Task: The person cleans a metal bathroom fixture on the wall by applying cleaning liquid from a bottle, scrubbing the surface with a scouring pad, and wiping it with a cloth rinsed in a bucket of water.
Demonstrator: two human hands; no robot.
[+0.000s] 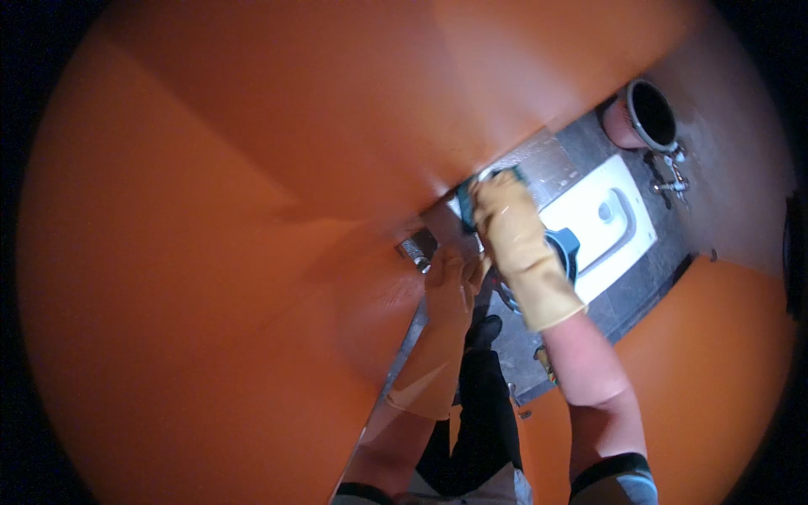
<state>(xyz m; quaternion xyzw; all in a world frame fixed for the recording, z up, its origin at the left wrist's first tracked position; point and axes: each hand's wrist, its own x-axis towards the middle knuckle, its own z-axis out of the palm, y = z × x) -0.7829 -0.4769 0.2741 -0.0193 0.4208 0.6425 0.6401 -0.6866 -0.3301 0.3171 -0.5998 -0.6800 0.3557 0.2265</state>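
My right hand (508, 221), in a yellow rubber glove, grips a dark green pad (466, 205), probably a scouring pad. It is against or very close to the foot of an orange partition panel (404, 145). White suds show beside the pad. My left hand (449, 274), in a matching glove, is lower and to the left, in shade near a metal latch (415, 250) on the panel. Its fingers are dim, and I cannot tell whether they hold anything. Under my right forearm is a round vessel with a blue rim (566, 247), partly hidden by the glove.
A white squat toilet (584, 278) is set in the grey tiled floor (609, 309). Beyond it are a pink bucket (622, 126) and a metal wall tap (675, 183). A small yellowish item (543, 360) lies by the right-hand orange panel (707, 341). My dark shoe (486, 331) is on the floor.
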